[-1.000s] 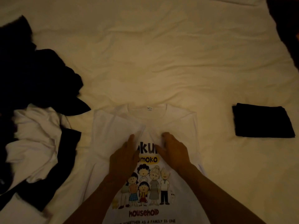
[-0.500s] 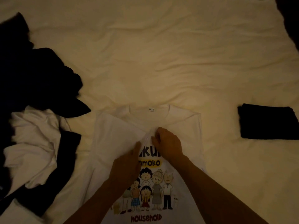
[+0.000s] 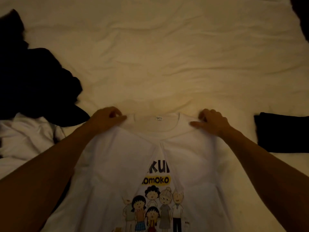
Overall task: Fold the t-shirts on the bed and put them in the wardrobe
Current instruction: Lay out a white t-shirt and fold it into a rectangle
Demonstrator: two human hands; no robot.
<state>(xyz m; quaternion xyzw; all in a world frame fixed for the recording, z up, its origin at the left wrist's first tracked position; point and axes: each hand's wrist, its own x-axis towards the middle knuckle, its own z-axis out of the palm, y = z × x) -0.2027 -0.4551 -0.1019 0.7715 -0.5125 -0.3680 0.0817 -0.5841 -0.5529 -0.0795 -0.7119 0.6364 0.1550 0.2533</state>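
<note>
Rumpled bed sheet [image 3: 167, 56]; both hands [image 3: 107, 117] [image 3: 212, 121] pinch soft white t-shirt [image 3: 117, 164].

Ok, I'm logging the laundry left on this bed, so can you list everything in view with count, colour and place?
printed t-shirt: one, white with a cartoon family print and the letters "omoko" on yellow, lying face up at centre near the person, both sides folded in over the front.
folded garment: one, black, at the right edge on the sheet.
dark clothes pile: count unclear, black, heaped at the left.
crumpled white garment: one, white, left, below and partly under the dark pile.
bed sheet: one, cream, wrinkled, under everything.
dark shape: one, top right corner, too dark to identify.
left hand: pinches the shirt's left shoulder.
right hand: grips the shirt's right shoulder.
</note>
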